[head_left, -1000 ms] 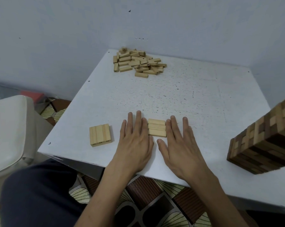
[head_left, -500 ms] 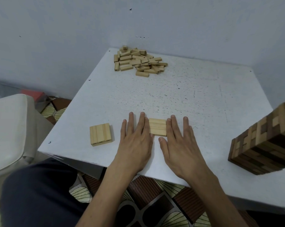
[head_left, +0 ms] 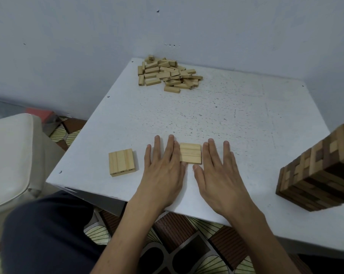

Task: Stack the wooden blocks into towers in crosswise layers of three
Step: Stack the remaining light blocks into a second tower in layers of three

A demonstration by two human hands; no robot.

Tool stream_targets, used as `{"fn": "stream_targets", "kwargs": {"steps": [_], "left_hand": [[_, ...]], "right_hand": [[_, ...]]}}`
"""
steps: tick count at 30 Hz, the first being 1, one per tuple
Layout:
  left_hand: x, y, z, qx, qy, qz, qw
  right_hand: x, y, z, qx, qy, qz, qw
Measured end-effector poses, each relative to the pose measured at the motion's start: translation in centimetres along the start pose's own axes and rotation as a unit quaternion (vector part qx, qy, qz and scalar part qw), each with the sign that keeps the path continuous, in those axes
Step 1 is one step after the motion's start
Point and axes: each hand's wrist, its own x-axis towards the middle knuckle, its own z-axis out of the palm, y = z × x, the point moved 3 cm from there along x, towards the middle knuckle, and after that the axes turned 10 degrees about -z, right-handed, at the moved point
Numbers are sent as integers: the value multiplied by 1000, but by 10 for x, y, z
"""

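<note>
Three pale wooden blocks lie side by side as one flat layer [head_left: 190, 153] near the front of the white table [head_left: 216, 115]. My left hand [head_left: 163, 167] lies flat with its fingers against the layer's left end. My right hand [head_left: 219, 171] lies flat against the right end. Neither hand holds anything. A second layer of three blocks [head_left: 122, 162] lies apart at the left, its blocks running front to back. A heap of loose blocks [head_left: 168, 73] sits at the far left corner of the table.
A tall tower of light and dark blocks [head_left: 321, 169] stands at the right edge of view. A cream cushioned seat [head_left: 11, 159] is left of the table. A grey wall runs behind. My dark-clothed knee [head_left: 48, 234] is below the table's front edge.
The hands and the three-block layer have barely shifted; both hands stay pressed at its ends. The view has tilted slightly.
</note>
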Motion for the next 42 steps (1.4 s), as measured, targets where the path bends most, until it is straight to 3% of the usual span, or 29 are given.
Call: {"fn": "stream_targets", "kwargs": {"steps": [3,8,25,35,42], "left_hand": [[1,-3,-8,-47,-19,4,999],[12,-6,-24,-127,-46,29,990],[29,-17,-24,-161,-59,43,984],[24,-17,-32,-148,-2,64,987],[1,-55,-59,-163,40,33,985]], "right_hand": [[1,5,-10,59,-8,-3,998],[5,11,-28,194,47,-70,977],[16,19,-18,154,84,-111,978],[18,14,-22,161,109,-125,973],[27,-29,-37,187,118,-191,956]]}}
